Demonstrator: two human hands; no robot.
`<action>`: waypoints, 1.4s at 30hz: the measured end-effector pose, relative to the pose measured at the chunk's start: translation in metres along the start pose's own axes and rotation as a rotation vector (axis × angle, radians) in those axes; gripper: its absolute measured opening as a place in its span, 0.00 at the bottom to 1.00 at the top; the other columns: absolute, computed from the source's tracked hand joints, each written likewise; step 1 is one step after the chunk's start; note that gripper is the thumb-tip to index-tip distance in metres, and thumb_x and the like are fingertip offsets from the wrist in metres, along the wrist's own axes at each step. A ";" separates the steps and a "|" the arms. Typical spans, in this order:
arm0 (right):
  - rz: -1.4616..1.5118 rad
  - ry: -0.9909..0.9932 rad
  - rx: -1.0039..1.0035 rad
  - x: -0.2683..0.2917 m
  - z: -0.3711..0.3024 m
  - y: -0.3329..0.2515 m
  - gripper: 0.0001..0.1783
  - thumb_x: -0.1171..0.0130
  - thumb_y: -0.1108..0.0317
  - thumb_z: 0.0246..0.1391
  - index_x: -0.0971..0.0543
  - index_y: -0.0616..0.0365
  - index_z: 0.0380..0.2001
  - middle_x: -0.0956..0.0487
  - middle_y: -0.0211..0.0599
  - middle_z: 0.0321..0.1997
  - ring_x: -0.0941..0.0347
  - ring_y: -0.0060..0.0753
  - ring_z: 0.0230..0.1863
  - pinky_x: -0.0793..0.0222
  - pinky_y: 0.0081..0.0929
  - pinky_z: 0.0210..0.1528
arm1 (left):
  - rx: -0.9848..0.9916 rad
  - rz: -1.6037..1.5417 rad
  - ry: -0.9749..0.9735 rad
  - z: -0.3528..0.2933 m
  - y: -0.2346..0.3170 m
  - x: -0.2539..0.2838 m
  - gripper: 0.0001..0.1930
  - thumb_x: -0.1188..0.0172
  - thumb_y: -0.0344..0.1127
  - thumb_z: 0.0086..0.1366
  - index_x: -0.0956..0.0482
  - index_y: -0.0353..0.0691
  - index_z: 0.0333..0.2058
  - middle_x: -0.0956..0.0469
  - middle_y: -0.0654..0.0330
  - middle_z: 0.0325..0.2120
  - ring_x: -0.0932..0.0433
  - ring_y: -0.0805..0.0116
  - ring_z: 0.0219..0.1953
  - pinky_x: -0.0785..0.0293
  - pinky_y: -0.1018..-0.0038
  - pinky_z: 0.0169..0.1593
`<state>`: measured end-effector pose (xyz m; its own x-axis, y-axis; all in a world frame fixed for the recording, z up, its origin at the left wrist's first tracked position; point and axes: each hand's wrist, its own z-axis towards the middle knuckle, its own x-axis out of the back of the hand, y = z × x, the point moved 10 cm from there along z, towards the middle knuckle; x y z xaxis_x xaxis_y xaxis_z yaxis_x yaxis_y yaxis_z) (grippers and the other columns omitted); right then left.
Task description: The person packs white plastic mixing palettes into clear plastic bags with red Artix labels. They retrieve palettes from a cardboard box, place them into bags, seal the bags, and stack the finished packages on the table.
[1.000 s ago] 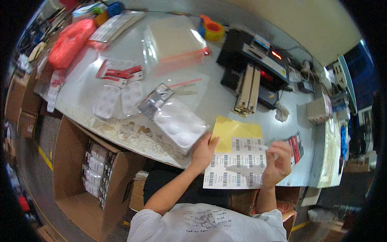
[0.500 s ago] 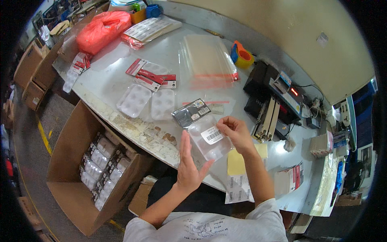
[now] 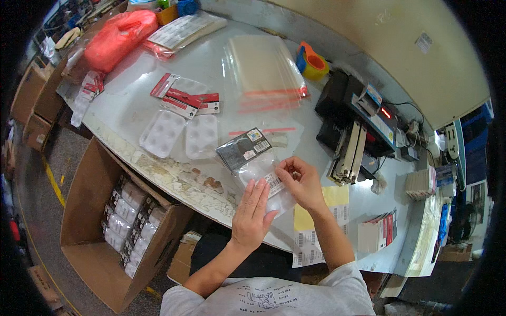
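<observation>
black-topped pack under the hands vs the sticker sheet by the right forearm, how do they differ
Contact: the left hand and right hand are on the black-topped pack; neither is on the sticker sheet.
Material: the pack is clear plastic with a black header; the sheet is flat, yellow and white.
Labels: the pack's clear part has one white barcode label; the sheet has many.
Shared: both show barcodes.

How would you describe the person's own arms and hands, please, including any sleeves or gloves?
The left hand and right hand are gloveless, and no watch or bracelet shows. The forearms are bare below short, loose, pale sleeves. These belong to a pale shirt with a dark line drawing and lettering.
</observation>
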<state>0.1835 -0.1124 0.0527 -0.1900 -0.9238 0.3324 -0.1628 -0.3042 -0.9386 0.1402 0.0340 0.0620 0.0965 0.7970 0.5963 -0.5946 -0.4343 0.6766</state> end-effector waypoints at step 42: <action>-0.912 -0.325 0.362 -0.274 0.006 -0.017 0.31 0.46 0.62 0.49 0.37 0.64 0.56 0.37 0.54 0.62 0.50 0.59 0.66 0.59 0.46 0.63 | 2.352 1.703 0.707 -0.464 -0.408 0.433 0.37 0.32 0.50 0.40 0.38 0.43 0.48 0.33 0.60 0.50 0.35 0.66 0.55 0.39 0.60 0.48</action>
<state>0.2445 0.1443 -0.0228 0.1385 -0.3089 0.9410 0.1977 -0.9224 -0.3319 0.0547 0.7511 -0.1565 0.4348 -0.3640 0.8236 0.8583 0.4442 -0.2568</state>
